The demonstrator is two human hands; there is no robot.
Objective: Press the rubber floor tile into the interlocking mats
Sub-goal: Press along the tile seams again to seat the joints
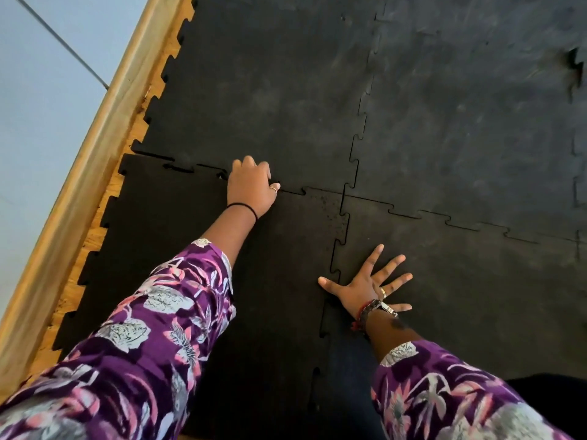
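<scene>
Tile: rubber floor tile [190, 249], darker black, near-left of the laid mats [444, 122], along the wooden floor strip [95, 223] by the baseboard [79, 154].
Far seam: tabs [181, 168] near the tile's left corner partly raised, not seated; flush toward the four-way junction.
Left hand [252, 188]: fingers curled, knuckles down on the far seam, holding nothing.
Right hand [368, 285]: splayed wide, flat across the right seam, holding nothing.
Stage: judged mid-pressing, far-left tabs outstanding.
Risk: pressure at mid-seam only could leave left tabs proud, a trip lip.
Risk: misaligned tabs forced down may buckle or tear.
</scene>
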